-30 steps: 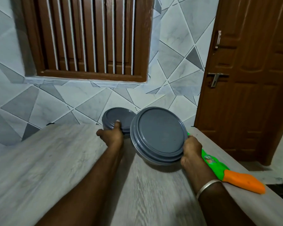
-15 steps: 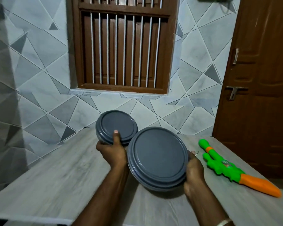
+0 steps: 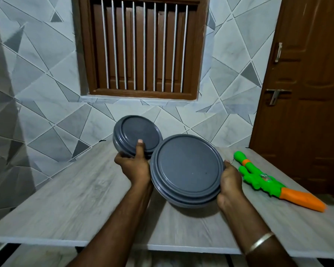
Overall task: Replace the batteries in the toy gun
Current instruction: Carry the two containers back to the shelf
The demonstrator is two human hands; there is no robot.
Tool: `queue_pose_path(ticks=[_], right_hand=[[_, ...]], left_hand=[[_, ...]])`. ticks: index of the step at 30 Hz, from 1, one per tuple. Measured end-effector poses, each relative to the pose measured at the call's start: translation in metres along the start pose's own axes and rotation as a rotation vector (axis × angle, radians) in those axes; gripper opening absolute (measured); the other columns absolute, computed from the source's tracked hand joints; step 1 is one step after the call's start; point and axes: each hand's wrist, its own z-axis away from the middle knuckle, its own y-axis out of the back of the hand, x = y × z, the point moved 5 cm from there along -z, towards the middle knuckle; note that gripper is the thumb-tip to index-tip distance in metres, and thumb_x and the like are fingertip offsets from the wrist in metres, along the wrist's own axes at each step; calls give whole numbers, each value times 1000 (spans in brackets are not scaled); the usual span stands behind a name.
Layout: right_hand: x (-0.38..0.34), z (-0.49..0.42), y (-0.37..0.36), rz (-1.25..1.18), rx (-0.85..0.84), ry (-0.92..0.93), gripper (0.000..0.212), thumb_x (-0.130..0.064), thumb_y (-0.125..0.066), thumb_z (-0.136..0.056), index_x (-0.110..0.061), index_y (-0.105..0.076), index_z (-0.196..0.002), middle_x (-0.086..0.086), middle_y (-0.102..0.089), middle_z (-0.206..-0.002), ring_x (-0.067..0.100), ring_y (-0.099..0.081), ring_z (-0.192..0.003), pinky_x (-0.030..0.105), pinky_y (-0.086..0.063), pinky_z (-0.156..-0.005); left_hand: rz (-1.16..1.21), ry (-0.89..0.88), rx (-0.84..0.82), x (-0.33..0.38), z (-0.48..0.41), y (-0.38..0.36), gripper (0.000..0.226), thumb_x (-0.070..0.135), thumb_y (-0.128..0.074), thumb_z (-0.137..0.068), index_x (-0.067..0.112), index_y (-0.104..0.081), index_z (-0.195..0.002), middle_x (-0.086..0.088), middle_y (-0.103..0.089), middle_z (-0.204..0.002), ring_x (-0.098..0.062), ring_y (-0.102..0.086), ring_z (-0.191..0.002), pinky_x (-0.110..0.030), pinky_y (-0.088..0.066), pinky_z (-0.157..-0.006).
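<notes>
A green and orange toy gun point(image 3: 266, 181) lies on the grey wood-grain table point(image 3: 66, 199) at the right, muzzle toward the wall. My left hand point(image 3: 134, 164) grips a small grey lidded container point(image 3: 136, 136), thumb on its lid, tilted toward me above the table. My right hand point(image 3: 229, 182) holds a larger grey lidded container point(image 3: 187, 169) by its right rim, also tilted up. Both containers are shut, so their contents are hidden. No batteries are visible.
A tiled wall with a brown barred window point(image 3: 143, 47) stands behind the table. At the right is a brown door point(image 3: 305, 89). The table's near edge point(image 3: 46, 242) runs across the bottom of the view.
Both containers have been lifted and drawn toward me, away from the wall. The view has shifted so the whole toy gun now shows, lying apart from my right hand.
</notes>
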Motion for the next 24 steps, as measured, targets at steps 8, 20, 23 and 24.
queue_pose_path(ticks=[8, 20, 23, 24], right_hand=[[22, -111, -11, -11, 65, -97, 31, -20, -39, -98, -10, -68, -101, 11, -72, -96, 30, -66, -87, 35, -57, -78], [-43, -189, -49, 111, 165, -281, 34, -28, -41, -101, -5, -68, -102, 11, -72, -98, 31, -63, -95, 34, -52, -79], [-93, -176, -70, 140, 169, -309, 37, -23, -35, -104, -9, -63, -84, 4, -70, -70, 25, -59, -76, 30, -48, -64], [-112, -173, -79, 159, 175, -312, 37, -23, -35, -105, -10, -63, -85, 6, -68, -75, 26, -58, -77, 31, -47, -65]], left_hand=[[-73, -28, -87, -49, -55, -86, 54, 35, -77, -86, 13, -38, -117, -3, -59, -114, -15, -64, -91, -31, -54, -90], [-56, 200, 5, -44, -100, -194, 62, 36, -77, -85, 10, -42, -128, -2, -61, -115, -16, -67, -100, -34, -57, -93], [-82, 271, 31, -14, -95, -212, 64, 35, -80, -82, 7, -47, -129, -8, -66, -119, -22, -69, -102, -42, -58, -94], [-92, 295, 44, -2, -94, -218, 64, 35, -81, -81, 7, -48, -128, -10, -66, -119, -23, -69, -102, -45, -58, -93]])
